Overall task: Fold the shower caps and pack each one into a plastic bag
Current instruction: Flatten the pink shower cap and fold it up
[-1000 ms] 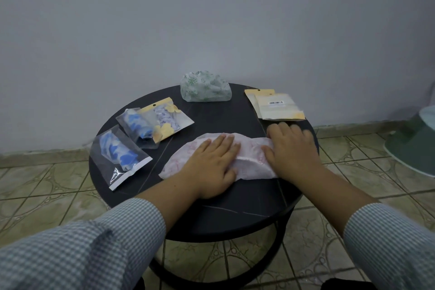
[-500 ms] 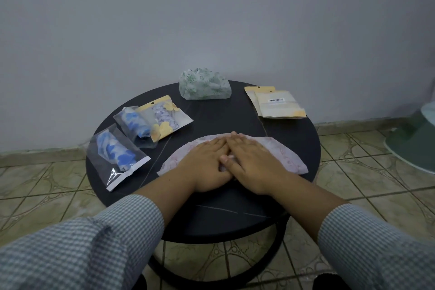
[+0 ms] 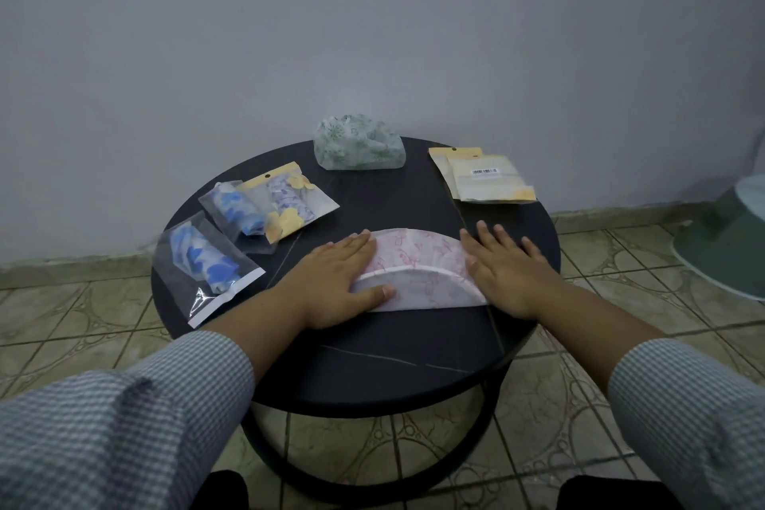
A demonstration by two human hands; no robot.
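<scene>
— Shower cap [image 3: 418, 269], pink-printed, thin crinkly film, half-moon: where?
— Bench [image 3: 414, 364] centre, round, dark. Your left hand [image 3: 331, 282] and right hand [image 3: 507, 267] lie flat on its ends, grip released.
— Method?
— You should press outward evenly, sharpening the crease. Empty bags [image 3: 484, 178] wait beyond.

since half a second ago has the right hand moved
Yes. The right hand slid rightward along the pink shower cap, away from the left hand, toward the table's right edge.
</scene>
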